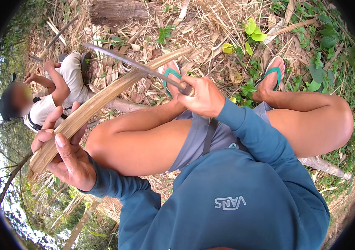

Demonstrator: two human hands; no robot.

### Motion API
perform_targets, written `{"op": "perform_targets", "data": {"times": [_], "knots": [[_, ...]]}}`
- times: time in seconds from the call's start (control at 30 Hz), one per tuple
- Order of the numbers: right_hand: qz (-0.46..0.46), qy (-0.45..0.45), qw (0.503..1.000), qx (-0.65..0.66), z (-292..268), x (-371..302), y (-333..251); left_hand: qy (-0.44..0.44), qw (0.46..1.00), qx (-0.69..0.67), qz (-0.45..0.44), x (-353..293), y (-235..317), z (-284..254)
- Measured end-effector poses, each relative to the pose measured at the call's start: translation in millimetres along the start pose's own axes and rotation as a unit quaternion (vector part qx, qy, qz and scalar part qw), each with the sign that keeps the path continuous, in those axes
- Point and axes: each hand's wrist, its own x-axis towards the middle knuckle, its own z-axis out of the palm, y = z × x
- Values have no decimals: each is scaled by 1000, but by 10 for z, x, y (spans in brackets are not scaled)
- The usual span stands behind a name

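My left hand (71, 156) grips the near end of a long split piece of wood (106, 96), pale brown with rough grain. The thumb lies on top and the fingers curl round its far side. The stick slants up and right, narrowing towards its tip near my foot. In my right hand (202, 96) is the handle of a long-bladed knife (129, 61), its dark blade pointing up and left. The blade crosses over the stick's upper half; whether it touches the wood I cannot tell. My fingers are wrapped round the handle, hiding most of it.
I sit with knees apart, feet in green-strapped sandals (274, 74). To the left, another person (56, 85) in a dark cap and light clothes sits holding a long tool. A log (121, 13) lies ahead. Dry leaves, wood chips and green plants (317, 77) cover the ground.
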Motion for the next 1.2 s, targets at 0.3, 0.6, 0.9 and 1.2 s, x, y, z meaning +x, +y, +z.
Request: {"op": "perform_targets", "data": {"times": [0.3, 0.6, 0.9, 1.2], "knots": [[-20, 15, 999, -30, 43, -99, -235, -6, 1000, 2, 9, -14, 40, 28], [31, 16, 999, 16, -30, -43, -117, -22, 999, 31, 23, 27, 131, 154], [-3, 37, 999, -3, -2, -23, -112, -21, 998, 26, 48, 39, 131, 168], [-61, 55, 997, -8, -17, -47, -184, -28, 997, 12, 73, -21, 61, 163]]}}
